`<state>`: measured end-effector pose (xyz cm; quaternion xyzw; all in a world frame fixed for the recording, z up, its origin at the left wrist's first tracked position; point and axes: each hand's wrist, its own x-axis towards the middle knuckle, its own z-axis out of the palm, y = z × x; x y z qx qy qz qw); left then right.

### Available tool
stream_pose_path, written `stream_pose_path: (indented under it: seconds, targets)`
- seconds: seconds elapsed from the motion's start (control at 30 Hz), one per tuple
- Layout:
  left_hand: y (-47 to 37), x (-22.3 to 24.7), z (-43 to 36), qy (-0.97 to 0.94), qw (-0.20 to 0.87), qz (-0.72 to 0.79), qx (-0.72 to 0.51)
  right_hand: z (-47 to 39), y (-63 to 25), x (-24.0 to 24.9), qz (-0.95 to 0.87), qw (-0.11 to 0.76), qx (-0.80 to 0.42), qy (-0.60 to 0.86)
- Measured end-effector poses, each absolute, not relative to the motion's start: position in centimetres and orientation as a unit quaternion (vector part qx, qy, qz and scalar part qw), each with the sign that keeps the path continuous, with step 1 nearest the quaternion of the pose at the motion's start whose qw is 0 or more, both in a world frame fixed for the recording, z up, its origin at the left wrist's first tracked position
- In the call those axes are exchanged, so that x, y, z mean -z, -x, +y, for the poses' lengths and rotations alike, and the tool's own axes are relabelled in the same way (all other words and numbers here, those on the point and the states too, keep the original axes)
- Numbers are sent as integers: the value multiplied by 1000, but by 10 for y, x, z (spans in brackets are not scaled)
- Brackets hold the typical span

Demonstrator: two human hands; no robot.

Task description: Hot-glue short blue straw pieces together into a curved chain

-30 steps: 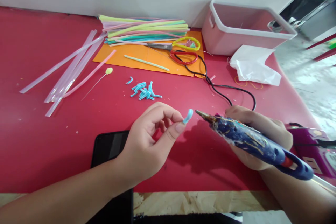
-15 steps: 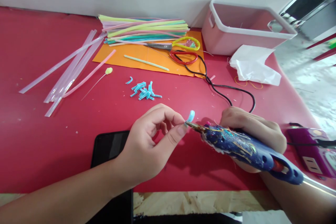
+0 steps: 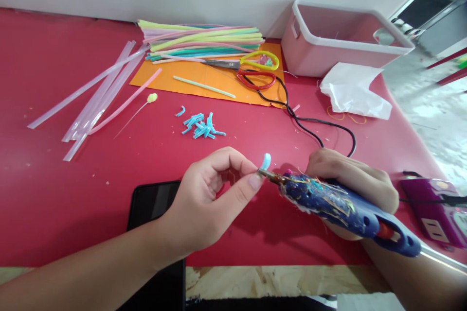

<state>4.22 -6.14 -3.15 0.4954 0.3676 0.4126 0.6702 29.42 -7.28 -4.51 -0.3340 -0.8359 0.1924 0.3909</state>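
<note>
Between thumb and forefinger, my left hand (image 3: pixel 215 194) pinches a short curved light-blue piece (image 3: pixel 266 161), whose free end sticks up. My right hand (image 3: pixel 350 180) is wrapped round a blue glue gun (image 3: pixel 328 204) covered in dried glue strands. The gun's metal nozzle meets the blue piece right at my left fingertips. A clear glue stick (image 3: pixel 443 258) protrudes from the gun's rear. Beyond my left hand lies a small pile of cut light-blue pieces (image 3: pixel 204 126), with one curved piece (image 3: pixel 180 111) apart from it.
Coloured pipe cleaners (image 3: pixel 204 41) and scissors (image 3: pixel 231 64) lie on orange paper (image 3: pixel 164 80). Clear sticks (image 3: pixel 98 95) are at left, a phone (image 3: pixel 151 204) under my left wrist. A pink bin (image 3: pixel 328 53), white paper (image 3: pixel 353 90), black cord (image 3: pixel 310 131) and purple power strip (image 3: pixel 432 209) are right.
Both hands stay nearly in place. My left thumb and fingers have shifted very slightly at the blue piece, and the whole view has moved a touch.
</note>
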Motion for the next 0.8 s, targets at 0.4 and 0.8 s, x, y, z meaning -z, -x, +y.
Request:
stream_pose_path:
  seconds: [0.4, 0.8]
  targets:
    - [-46, 29, -59, -415, 726, 366, -408, -75, -299, 50, -819, 409, -192, 355]
    - [-45, 34, -56, -385, 759, 357, -386, -73, -295, 47, -830, 395, -193, 343]
